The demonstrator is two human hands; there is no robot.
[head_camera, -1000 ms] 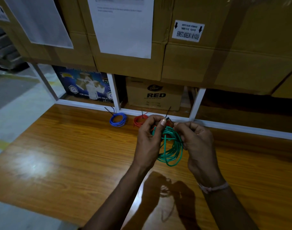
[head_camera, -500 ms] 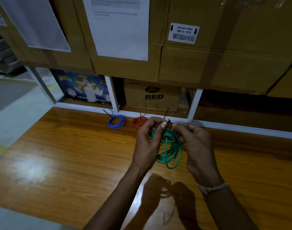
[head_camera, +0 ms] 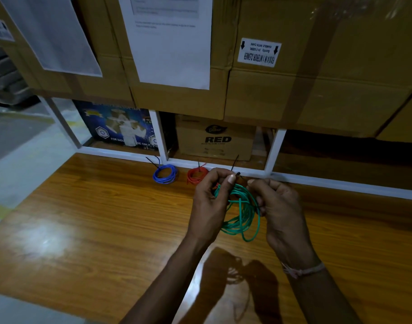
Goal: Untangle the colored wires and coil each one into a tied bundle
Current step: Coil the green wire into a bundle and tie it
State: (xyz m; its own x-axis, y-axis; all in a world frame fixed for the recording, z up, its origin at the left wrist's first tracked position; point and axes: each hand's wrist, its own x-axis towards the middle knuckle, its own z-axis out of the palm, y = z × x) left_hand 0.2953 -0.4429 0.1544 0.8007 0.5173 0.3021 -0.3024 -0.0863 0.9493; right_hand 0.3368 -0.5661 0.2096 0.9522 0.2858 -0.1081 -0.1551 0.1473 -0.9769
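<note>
A coil of green wire (head_camera: 241, 213) hangs above the wooden table (head_camera: 95, 218) between both hands. My left hand (head_camera: 209, 204) pinches the top of the coil, with a thin black tie (head_camera: 234, 163) sticking up from its fingertips. My right hand (head_camera: 278, 206) grips the coil's right side near the top. A tied blue wire bundle (head_camera: 164, 176) and a tied red wire bundle (head_camera: 195, 175) lie on the table's far edge, each with black tie ends poking out. The red bundle's right part is hidden behind my left hand.
A white metal shelf frame (head_camera: 274, 150) borders the table's far side, with cardboard boxes (head_camera: 215, 139) stored under it and large cartons (head_camera: 317, 90) stacked above. Papers (head_camera: 172, 43) hang on the cartons. Grey floor (head_camera: 17, 148) shows at the left.
Both hands have stayed on the top of the green coil with small finger shifts. The camera has tilted slightly, so the scene sits a little lower in view.
</note>
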